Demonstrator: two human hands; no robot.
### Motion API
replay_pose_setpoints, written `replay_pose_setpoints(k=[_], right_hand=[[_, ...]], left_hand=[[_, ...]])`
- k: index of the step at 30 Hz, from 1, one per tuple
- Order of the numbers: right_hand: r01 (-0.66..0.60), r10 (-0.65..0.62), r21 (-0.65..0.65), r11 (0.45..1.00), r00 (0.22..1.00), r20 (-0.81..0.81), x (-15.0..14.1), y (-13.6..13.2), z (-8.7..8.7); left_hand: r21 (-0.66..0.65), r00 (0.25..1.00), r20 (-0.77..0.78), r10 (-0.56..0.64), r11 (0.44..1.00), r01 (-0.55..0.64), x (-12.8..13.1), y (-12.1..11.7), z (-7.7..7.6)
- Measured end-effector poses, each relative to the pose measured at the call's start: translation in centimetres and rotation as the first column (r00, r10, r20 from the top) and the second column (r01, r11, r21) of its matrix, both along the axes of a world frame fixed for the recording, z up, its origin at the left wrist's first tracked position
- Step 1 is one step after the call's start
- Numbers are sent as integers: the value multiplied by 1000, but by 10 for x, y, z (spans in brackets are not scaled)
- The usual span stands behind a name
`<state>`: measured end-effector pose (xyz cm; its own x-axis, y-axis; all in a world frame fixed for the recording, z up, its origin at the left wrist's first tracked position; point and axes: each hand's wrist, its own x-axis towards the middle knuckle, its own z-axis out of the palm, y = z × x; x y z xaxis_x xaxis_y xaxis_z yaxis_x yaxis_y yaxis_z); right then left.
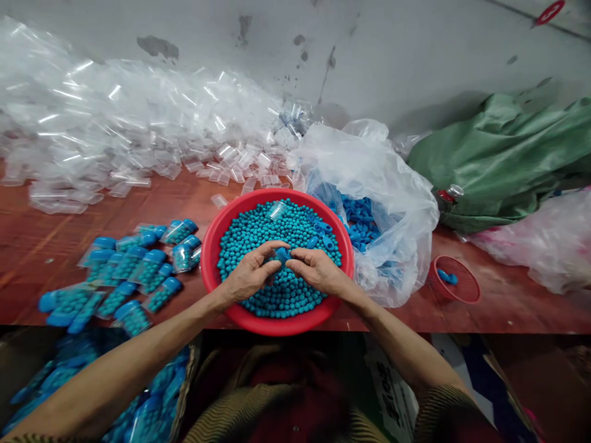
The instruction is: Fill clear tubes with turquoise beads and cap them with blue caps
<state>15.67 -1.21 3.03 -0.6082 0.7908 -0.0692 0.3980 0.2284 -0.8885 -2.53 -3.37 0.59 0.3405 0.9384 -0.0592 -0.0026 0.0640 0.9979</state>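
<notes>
Head view: there my left hand [252, 269] and right hand [319, 269] were, each grip pinched on a small blue piece [282, 254] over the red basin [277, 326], seemingly light, stiff, slippery, best held by its edges.

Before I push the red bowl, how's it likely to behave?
Probably stiff: the red bowl keeps an even, round rim. Likely heavier than it would be bare, since beads cover its inside from side to side. The beads look round and loose, so a jolt could set some rolling, perhaps over the rim.
</notes>
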Motion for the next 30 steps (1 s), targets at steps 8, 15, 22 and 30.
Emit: replay_pose_setpoints(k=[8,15,22,30], right_hand=[[-110,103,77,991,990,92,8,9,10],[-23,20,69,997,999,40,-7,11,-4],[-27,-120,-439,898,946,-302,4,21,-2],[98,-96,137,986,995,-22,-2,7,-3]], left_hand=[[-21,999,-13,-31,999,31,2,-2,0],[22,990,-98,100,995,-99,3,2,-5],[-142,994,64,85,987,-75,0,5,7],[-82,998,33,54,995,-51,4,2,3]])
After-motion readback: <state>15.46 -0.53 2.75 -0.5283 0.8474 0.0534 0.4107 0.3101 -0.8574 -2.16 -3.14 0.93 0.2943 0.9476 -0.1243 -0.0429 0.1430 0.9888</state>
